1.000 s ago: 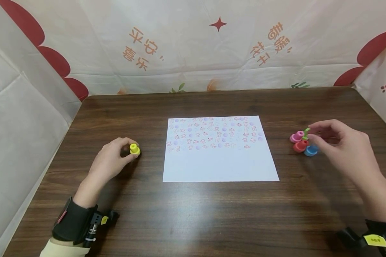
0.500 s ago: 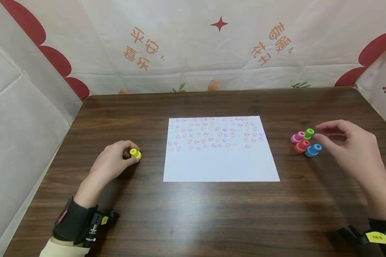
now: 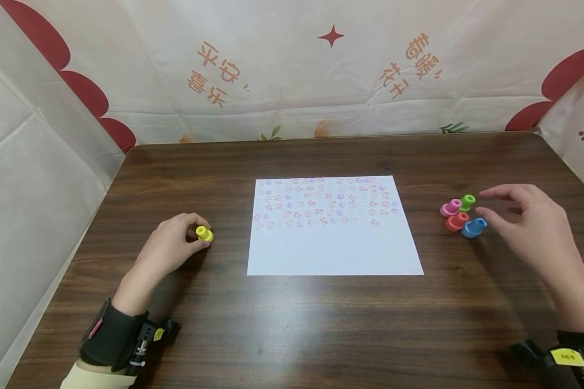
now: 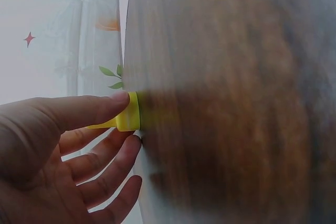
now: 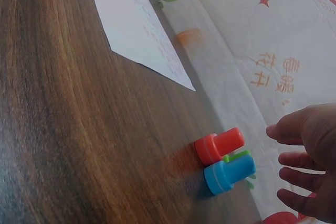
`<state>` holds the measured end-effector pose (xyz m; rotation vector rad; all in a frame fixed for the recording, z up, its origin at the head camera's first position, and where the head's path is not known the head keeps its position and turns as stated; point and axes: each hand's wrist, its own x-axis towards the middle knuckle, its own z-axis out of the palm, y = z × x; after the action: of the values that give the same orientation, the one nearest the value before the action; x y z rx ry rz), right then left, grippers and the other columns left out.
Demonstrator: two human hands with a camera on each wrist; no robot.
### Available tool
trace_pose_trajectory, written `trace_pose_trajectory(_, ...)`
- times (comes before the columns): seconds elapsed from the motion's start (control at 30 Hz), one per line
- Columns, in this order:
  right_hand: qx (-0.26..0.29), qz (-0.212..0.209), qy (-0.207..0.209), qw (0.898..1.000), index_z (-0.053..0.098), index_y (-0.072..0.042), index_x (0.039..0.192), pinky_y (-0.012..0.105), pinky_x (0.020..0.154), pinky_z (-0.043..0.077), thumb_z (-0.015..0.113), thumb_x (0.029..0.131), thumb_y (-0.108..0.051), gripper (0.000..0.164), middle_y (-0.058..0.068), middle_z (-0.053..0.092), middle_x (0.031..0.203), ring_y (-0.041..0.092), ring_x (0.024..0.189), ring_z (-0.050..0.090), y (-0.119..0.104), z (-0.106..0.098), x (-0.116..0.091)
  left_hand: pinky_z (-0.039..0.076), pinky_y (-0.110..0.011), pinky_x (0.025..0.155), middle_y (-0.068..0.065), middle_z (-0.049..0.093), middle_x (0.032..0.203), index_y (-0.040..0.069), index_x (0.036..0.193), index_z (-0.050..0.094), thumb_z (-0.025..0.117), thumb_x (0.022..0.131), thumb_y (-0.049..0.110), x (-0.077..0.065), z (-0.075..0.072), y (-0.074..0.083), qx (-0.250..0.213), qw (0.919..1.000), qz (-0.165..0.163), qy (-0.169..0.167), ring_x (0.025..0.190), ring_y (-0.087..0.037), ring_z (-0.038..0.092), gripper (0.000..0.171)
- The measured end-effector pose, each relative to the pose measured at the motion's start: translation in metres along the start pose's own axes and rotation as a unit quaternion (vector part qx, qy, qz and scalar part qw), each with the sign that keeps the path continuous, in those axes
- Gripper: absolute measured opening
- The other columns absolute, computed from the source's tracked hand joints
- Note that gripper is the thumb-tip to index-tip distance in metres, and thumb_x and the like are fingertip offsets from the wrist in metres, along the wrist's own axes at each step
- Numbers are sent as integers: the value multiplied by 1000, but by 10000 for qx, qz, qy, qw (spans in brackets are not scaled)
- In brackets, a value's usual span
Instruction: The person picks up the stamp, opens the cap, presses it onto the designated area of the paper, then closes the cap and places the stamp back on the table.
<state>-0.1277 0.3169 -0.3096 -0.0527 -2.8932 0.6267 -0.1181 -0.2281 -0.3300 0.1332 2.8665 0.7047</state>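
My left hand (image 3: 167,243) pinches a yellow stamp (image 3: 204,234) between thumb and fingers at the left of the table. In the left wrist view the yellow stamp (image 4: 129,113) stands with its base against the tabletop. At the right, my right hand (image 3: 532,221) hovers with fingers apart and nothing between them. Just left of its fingertips, a pink stamp (image 3: 451,207), a green stamp (image 3: 468,202), a red stamp (image 3: 457,221) and a blue stamp (image 3: 474,227) stand upright in a tight cluster. The right wrist view shows the green one mostly hidden behind red and blue.
A white sheet of paper (image 3: 333,251) lies mid-table between the hands, its upper half covered with rows of small red and purple prints. The dark wooden table (image 3: 282,329) ends at a printed white cloth (image 3: 282,70) behind and at the sides.
My right hand has let go of the green stamp, which now stands upright by the others, and has drawn back right. The yellow stamp in my left hand has shifted slightly nearer.
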Motion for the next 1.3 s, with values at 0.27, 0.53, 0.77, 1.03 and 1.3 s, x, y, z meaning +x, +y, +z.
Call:
trace_pose_trajectory(0.27, -135, 16, -100, 9999, 56, 7, 119, 75, 83, 40, 64, 92, -18, 37, 37, 43, 122, 54, 105, 44, 8, 5, 1, 52, -52, 79, -17, 64, 109, 8, 110, 64, 72, 85, 14, -1, 0, 0, 2, 10000, -1, -23, 96, -31, 60, 27)
trace_pose_trajectory(0.53, -193, -66, -274, 9994, 54, 7, 122, 74, 80, 40, 63, 92, -24, 44, 37, 42, 123, 55, 102, 45, 16, 9, 0, 52, -52, 77, -18, 64, 111, 7, 113, 62, 72, 86, 18, -5, -3, 1, -59, 9999, -51, -67, 97, -31, 62, 31)
trace_pose_trajectory(0.77, -263, -177, -252, 9992, 54, 7, 121, 71, 76, 42, 62, 93, -26, 44, 36, 45, 118, 54, 99, 47, 20, 12, 0, 51, -53, 77, -17, 65, 109, 5, 114, 62, 71, 85, 17, -6, -5, 0, -2, 10000, 5, -28, 96, -31, 62, 32)
trace_pose_trajectory(1.03, -275, -94, -353, 9990, 53, 7, 122, 72, 76, 43, 62, 93, -26, 46, 37, 44, 120, 55, 100, 47, 19, 14, 0, 51, -53, 77, -17, 66, 107, 5, 114, 62, 71, 86, 17, -7, -6, -1, 37, 10000, 30, 29, 95, -31, 62, 31)
trace_pose_trajectory(1.3, -238, -36, -503, 9984, 51, 9, 123, 72, 75, 44, 57, 95, -31, 49, 39, 48, 119, 57, 101, 50, 19, 13, -2, 52, -54, 78, -17, 65, 108, 6, 113, 62, 71, 86, 17, -8, -6, -1, 49, 10000, 20, 40, 96, -31, 62, 31)
